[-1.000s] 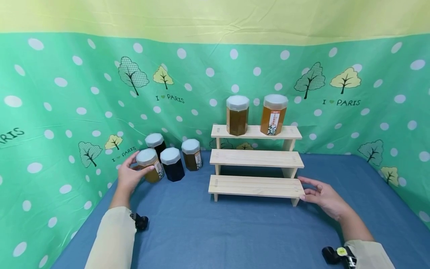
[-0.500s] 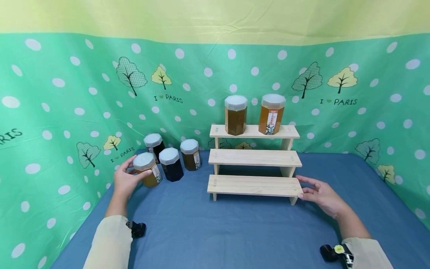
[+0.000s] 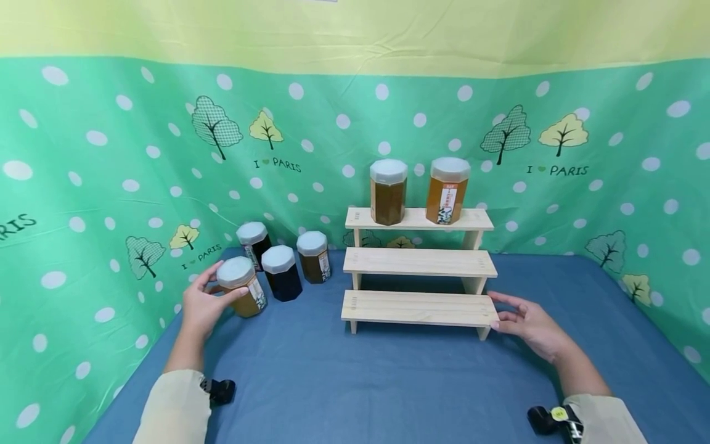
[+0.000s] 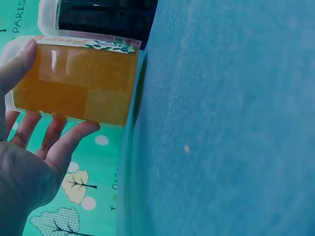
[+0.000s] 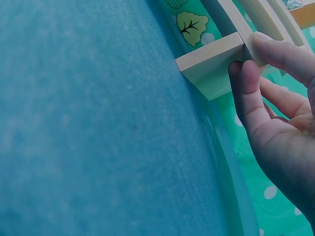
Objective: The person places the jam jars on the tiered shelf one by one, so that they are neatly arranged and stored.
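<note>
My left hand (image 3: 202, 308) holds an amber jar of honey (image 3: 248, 303) with a white lid. In the left wrist view, the thumb lies on one side of the honey jar (image 4: 74, 86) and the fingers on the other; its base is close to the cloth. On the right, my right hand (image 3: 532, 327) pinches the end of the lowest step of a three-tier wooden display stand (image 3: 418, 307). Thumb and fingertips lie around the plank's corner in the right wrist view, just above the stand's leg (image 5: 209, 66).
Two dark jars (image 3: 283, 280) (image 3: 253, 237) and a brown jar (image 3: 314, 262) stand beside the held one. On the top step are a brown jar (image 3: 388, 197) and a labelled amber jar (image 3: 447, 194). A green curtain (image 3: 322, 135) hangs behind the blue tablecloth (image 3: 355, 382).
My left hand has drawn the honey jar a little toward me and left, away from the dark jars. My right hand stays at the stand's end.
</note>
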Action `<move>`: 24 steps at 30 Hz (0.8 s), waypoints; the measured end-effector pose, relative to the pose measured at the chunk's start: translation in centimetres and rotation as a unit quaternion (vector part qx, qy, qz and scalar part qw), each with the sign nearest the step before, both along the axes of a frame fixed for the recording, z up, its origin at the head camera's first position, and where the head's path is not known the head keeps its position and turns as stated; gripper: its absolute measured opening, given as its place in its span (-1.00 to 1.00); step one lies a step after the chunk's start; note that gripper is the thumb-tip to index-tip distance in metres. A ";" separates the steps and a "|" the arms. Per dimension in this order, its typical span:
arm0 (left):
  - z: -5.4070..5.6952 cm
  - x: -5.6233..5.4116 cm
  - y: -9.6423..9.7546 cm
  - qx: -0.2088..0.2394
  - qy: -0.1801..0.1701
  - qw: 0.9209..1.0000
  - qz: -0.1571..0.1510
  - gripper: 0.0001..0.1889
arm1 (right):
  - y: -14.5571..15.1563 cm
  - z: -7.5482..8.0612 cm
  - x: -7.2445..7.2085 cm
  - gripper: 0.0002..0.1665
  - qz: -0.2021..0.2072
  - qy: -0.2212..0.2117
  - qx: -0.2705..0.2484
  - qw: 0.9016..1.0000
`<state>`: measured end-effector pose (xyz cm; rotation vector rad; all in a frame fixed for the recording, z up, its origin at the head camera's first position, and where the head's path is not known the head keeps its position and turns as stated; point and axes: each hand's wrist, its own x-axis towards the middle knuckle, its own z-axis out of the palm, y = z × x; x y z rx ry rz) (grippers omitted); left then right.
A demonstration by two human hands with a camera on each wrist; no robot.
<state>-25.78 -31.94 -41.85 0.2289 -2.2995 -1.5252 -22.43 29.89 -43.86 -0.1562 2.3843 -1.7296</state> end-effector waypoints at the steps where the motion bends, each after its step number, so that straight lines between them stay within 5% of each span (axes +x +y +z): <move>1: 0.0 0.1 0.0 0.000 0.001 1.000 -0.001 -0.11 | 0.0 0.0 0.0 -0.03 0.000 0.000 0.000 1.000; 15: 0.9 1.4 0.3 -0.021 0.029 0.999 -0.039 -0.14 | 0.0 -0.2 -0.2 -0.03 0.005 0.003 -0.009 1.000; 24: 2.7 2.7 1.8 -0.045 0.044 0.996 -0.058 -0.16 | 0.1 -0.2 -0.1 -0.03 0.003 -0.002 -0.002 1.000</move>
